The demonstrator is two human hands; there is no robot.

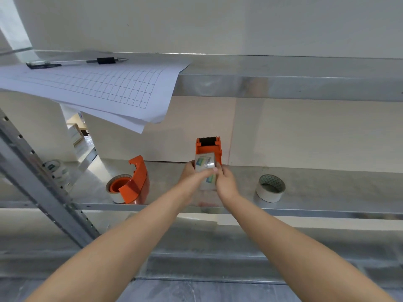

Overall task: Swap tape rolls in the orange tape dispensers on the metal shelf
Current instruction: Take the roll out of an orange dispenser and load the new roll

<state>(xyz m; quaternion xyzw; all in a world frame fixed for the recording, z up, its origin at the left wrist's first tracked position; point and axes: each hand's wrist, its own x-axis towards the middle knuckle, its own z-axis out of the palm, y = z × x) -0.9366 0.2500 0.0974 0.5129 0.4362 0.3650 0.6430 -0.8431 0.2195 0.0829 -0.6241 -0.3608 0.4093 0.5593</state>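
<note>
An orange tape dispenser (209, 146) stands on the metal shelf (316, 182), its black toothed blade pointing up and away. A clear tape roll (205, 165) with a printed label sits in it. My left hand (190, 174) grips the roll from the left, thumb across its front. My right hand (225, 180) holds the roll and dispenser from the right. A second orange dispenser (136, 182) lies on its side at the left, with a white tape roll (118, 188) on its hub. A loose white tape roll (270, 188) lies to the right.
The upper shelf (283, 83) overhangs close above, with gridded paper sheets (98, 88) drooping over its edge and a marker (106, 60) behind them. A perforated steel upright (43, 182) slants at left; another tape roll (55, 168) sits behind it.
</note>
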